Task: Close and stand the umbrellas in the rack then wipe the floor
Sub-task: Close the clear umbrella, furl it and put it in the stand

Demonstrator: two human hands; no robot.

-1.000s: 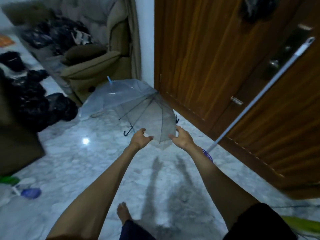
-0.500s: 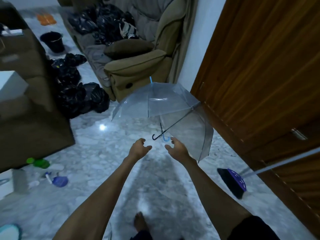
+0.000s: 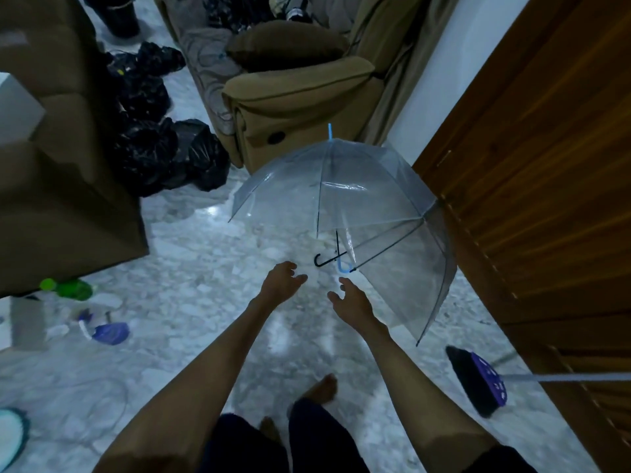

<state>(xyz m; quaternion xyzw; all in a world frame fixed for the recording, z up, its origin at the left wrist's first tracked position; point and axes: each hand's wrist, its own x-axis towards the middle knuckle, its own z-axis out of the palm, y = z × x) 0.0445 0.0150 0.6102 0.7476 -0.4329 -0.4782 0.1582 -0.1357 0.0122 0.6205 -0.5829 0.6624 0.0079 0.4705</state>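
Two open clear umbrellas (image 3: 345,199) lie nested on the marble floor beside the wooden door. One has a blue tip and a blue hooked handle (image 3: 344,268); a black hooked handle (image 3: 322,260) shows next to it. My left hand (image 3: 280,281) and my right hand (image 3: 348,298) reach forward just short of the handles, fingers loosely spread, holding nothing. No rack is in view.
A broom with a purple head (image 3: 485,380) leans against the wooden door (image 3: 532,165) at right. Black bags (image 3: 153,145) sit at left by a brown sofa (image 3: 293,93). A green bottle (image 3: 70,288) and a blue scoop (image 3: 109,332) lie on the floor at left.
My hands have let go of the canopy edge and now hover near the handles. The camera view has swung left and down, so the umbrellas sit further right.
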